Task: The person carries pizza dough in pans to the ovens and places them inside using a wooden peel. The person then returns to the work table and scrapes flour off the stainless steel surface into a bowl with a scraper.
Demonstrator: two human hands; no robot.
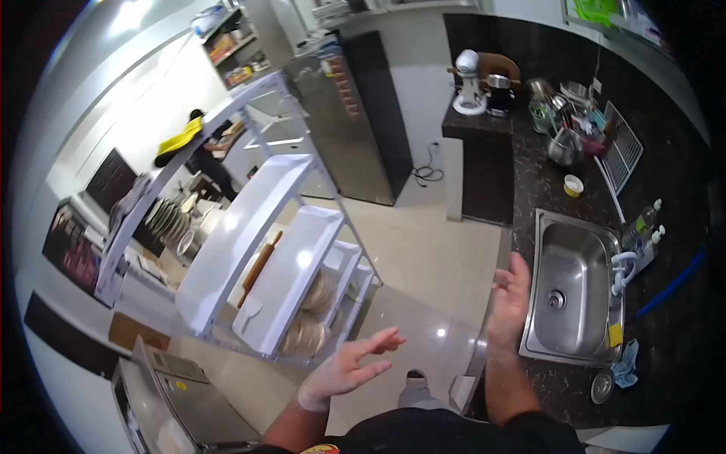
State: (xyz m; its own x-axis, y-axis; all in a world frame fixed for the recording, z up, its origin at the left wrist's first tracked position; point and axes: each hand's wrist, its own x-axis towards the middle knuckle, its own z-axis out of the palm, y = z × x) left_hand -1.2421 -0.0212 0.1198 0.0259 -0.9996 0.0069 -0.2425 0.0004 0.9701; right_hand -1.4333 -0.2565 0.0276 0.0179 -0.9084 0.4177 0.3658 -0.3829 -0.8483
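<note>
My left hand [353, 368] is raised in front of my body with fingers apart and nothing in it; a pale, flour-like coating covers its back and wrist. My right hand [510, 303] is held up near the left edge of the steel sink [528, 318], fingers loosely extended and holding nothing visible. Inside the sink basin only the drain shows. By its right side are a faucet [622, 272], a yellow sponge [615, 334], a blue cloth [626, 365] and a round metal strainer [603, 386].
A white shelf rack [261, 219] stands on the left, with a rolling pin [261, 268] on it. Beyond are a steel refrigerator [340, 121] and another person [208, 163]. The dark counter [541, 181] carries a stand mixer [469, 83], a small cup [573, 186], metal bowls [563, 149] and bottles [643, 223].
</note>
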